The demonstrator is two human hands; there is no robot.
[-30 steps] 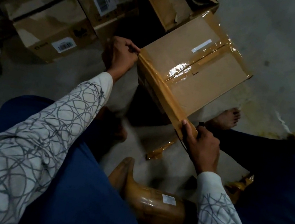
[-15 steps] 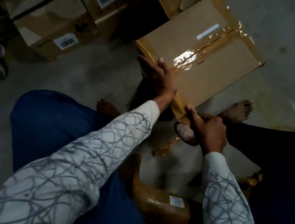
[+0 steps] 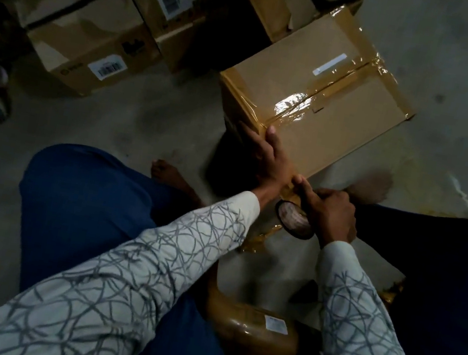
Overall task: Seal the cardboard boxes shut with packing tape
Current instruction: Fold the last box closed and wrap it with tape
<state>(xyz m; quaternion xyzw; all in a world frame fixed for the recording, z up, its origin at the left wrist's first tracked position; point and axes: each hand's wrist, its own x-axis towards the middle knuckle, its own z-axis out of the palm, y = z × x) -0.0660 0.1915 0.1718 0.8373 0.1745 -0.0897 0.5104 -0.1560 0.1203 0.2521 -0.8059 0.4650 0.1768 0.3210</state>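
Far left: stacked boxes with barcode labels, not being worked. Bare floor lies between them and the job.

Centre: target box sits on the floor. Its seam tape is down across the top, glossy and wrinkled in spots. An edge strip runs along the near-left top edge. The left hand lies flat on that edge, fingers straight and draped onto the side face. It presses the strip and holds nothing.

Right of it: the right hand is curled round the tape roll, just off the box's near corner. Its index finger is out straight, pinning tape at the corner. Strip looks uncut from the roll, can't confirm.

Risks, my read:
- If the index pin slips when the roll is pulled to tear, the strip peels back off the corner.
- Slack at the corner lets the tape fold onto itself, which leaves a gap in the seal.
- A sideways pull could slide the box on the floor.
- The tape scrap on the floor under the roll could snag the fresh end.
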